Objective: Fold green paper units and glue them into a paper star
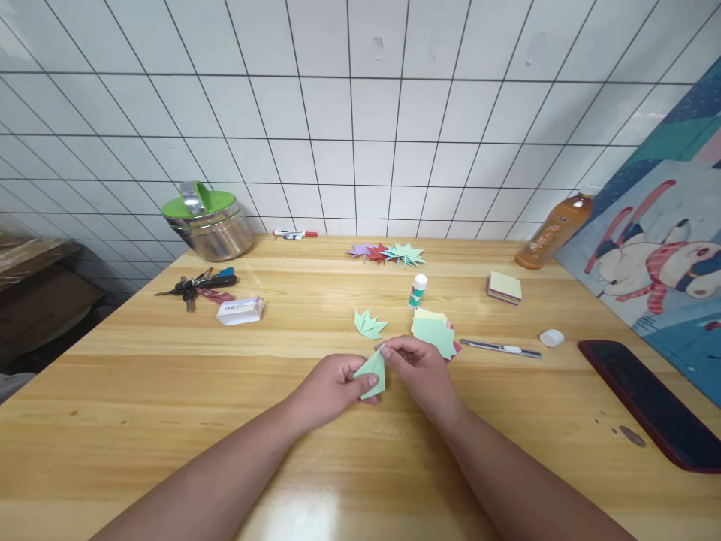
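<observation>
Between my two hands is a folded piece of light green paper (pixel 372 373), held above the wooden table. My left hand (pixel 336 385) grips its lower part, thumb laid across the front. At the paper's top corner, the thumb and fingers of my right hand (pixel 420 370) pinch the tip. Just beyond my hands lies a pointed green paper fold (pixel 369 324). A pile of coloured paper sheets (pixel 435 336), green on top, sits behind my right hand. The glue stick (pixel 417 291) stands upright behind that pile.
A utility knife (pixel 501 348), a white cap (pixel 551 337) and a phone (pixel 647 402) lie to the right. Further back are a paper stack (pixel 504 287), a bottle (pixel 555 231) and folded paper stars (pixel 388 254). Leftward are keys (pixel 197 285), a small box (pixel 240 310) and a green-lidded pot (pixel 208 225).
</observation>
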Action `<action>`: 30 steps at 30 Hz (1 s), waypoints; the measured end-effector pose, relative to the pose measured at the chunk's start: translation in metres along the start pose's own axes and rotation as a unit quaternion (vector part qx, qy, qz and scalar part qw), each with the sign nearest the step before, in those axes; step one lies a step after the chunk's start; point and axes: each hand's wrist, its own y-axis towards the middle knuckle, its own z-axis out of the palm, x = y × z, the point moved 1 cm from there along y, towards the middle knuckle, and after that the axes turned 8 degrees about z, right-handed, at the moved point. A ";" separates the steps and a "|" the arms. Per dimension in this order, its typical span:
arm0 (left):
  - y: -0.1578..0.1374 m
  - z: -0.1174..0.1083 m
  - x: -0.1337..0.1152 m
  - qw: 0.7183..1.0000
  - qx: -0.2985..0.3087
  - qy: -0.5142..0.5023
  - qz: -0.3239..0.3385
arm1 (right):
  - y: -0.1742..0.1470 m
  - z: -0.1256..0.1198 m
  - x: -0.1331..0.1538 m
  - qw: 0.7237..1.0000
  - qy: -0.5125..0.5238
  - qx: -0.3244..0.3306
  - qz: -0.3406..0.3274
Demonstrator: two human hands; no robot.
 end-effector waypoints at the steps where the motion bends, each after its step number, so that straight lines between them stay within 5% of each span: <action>1: 0.000 0.000 0.001 1.000 -0.004 0.009 0.001 | 0.000 0.000 0.000 1.000 0.004 0.001 0.004; 30: 0.001 -0.001 0.005 1.000 0.016 -0.009 0.001 | 0.002 -0.002 -0.002 1.000 0.026 0.008 0.011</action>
